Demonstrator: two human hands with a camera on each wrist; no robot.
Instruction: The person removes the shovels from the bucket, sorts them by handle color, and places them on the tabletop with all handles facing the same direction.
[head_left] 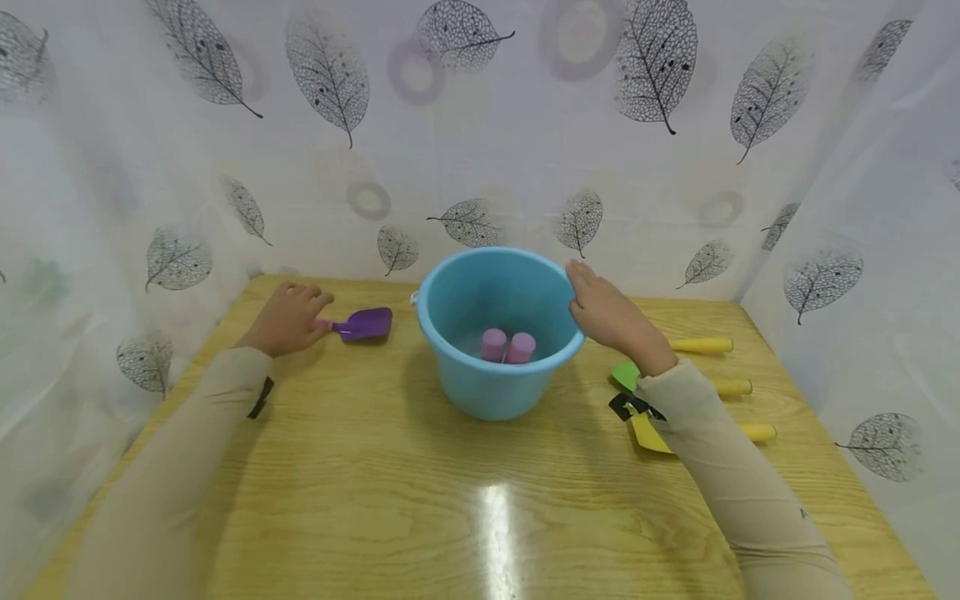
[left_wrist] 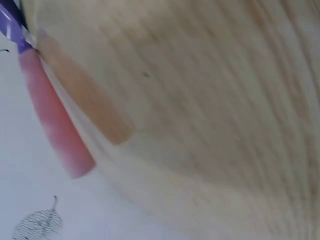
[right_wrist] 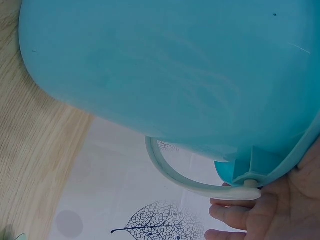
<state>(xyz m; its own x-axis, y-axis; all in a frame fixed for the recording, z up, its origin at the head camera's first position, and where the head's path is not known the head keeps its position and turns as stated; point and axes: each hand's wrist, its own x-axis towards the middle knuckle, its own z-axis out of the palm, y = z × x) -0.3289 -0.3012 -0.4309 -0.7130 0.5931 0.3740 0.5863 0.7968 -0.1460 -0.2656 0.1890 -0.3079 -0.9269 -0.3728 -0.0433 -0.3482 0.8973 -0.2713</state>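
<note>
Just over the pink handle of a small purple toy shovel hovers my left hand, fingers loosely bent. No finger wraps that handle in the left wrist view. My right hand rests at the right rim of a light blue bucket, fingers stretched out. In the right wrist view its fingers lie beside the white bucket handle, near its pivot. Two pink cylindrical ends show inside the bucket; whatever lies below them is hidden.
Right of the bucket, partly under my right forearm, lie several toy tools with yellow handles, with a green blade and a yellow blade showing. A leaf-print curtain encloses the back and sides of the wooden table.
</note>
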